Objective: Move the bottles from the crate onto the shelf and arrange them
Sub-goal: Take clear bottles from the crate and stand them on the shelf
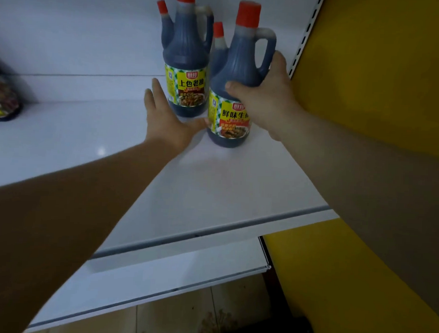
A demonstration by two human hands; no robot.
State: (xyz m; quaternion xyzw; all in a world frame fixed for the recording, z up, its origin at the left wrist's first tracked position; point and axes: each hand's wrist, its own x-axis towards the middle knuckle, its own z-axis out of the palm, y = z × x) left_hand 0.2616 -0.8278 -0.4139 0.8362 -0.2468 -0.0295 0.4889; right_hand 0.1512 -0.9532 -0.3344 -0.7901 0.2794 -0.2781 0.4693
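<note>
A dark packet (2, 99) with a yellow-edged printed front lies at the far left edge of the shelf (212, 191), blurred and cut off by the frame; behind the shelf rises a plain white back panel (81, 22); at the shelf's back right corner stands a white upright (304, 36) pierced with a row of dark slots; just beyond it a yellow panel (381, 72) fills the right side and runs down past the front right corner; below the front edge juts a lower white board (171, 272); beneath that shows a beige tiled floor (181, 318), with a dark shape (269, 329), too dim to tell, lying on it.
</note>
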